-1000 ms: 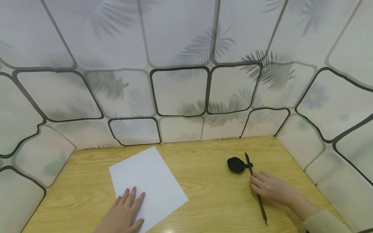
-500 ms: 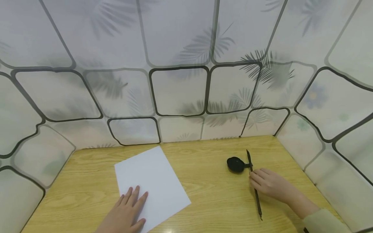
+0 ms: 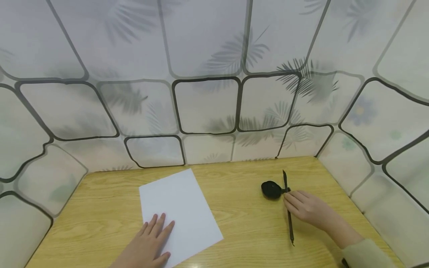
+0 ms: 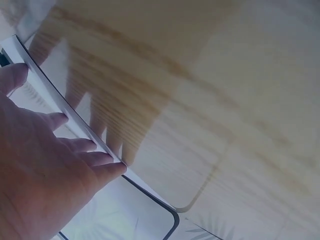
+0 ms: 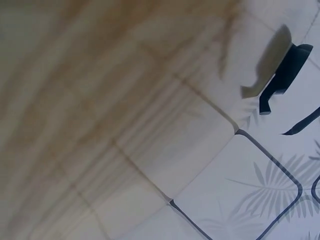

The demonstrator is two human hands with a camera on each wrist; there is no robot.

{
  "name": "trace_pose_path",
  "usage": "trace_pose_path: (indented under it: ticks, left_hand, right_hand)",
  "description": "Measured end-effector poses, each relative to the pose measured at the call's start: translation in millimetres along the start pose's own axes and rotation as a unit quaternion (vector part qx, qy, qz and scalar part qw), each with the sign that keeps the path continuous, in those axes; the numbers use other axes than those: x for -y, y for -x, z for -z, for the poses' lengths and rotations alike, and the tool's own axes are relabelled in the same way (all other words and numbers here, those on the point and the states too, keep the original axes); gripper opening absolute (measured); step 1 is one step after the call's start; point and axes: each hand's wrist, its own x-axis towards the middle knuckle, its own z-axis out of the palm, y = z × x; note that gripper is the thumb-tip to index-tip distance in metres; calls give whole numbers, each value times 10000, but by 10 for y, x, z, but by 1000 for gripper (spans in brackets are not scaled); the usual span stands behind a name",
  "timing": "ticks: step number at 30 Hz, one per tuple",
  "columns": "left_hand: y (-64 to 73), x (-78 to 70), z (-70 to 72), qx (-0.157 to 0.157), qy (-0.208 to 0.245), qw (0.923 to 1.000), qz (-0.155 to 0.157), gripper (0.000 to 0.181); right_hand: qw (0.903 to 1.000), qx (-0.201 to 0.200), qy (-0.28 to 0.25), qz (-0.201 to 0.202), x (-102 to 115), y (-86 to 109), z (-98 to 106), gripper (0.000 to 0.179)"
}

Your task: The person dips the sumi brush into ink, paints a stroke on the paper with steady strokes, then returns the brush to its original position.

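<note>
A white sheet of paper (image 3: 187, 208) lies at a slant on the table, left of the middle. My left hand (image 3: 147, 240) rests flat on its near left part, fingers spread; the left wrist view shows the fingertips (image 4: 117, 169) down on the sheet. On the right, my right hand (image 3: 310, 208) pinches a dark writing brush (image 3: 290, 227) around its middle. The brush's pointed dark tip faces the back, and a small loop hangs at its near end. Its upper part crosses the short handle of a small black dish (image 3: 270, 190). In the right wrist view the hand is hidden.
The wood-grain table (image 3: 241, 223) meets a patterned back wall (image 3: 207, 104) covered in rounded outlines and leaf prints. Similar panels close in the left and right sides. A pale sleeve (image 3: 368, 255) covers the right forearm.
The paper has slid to the right together with my left hand. My right hand has shifted slightly left and away with the brush, whose near end has swung left. The dish has stayed put.
</note>
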Motion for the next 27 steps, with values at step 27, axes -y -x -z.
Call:
trace_pose_path:
  ticks: [27]
  left_hand:
    - [-148,-57,12,153,-36,9995,-269,80]
  right_hand:
    - [9931,-845,-192,-788,-66,-303,-50,41]
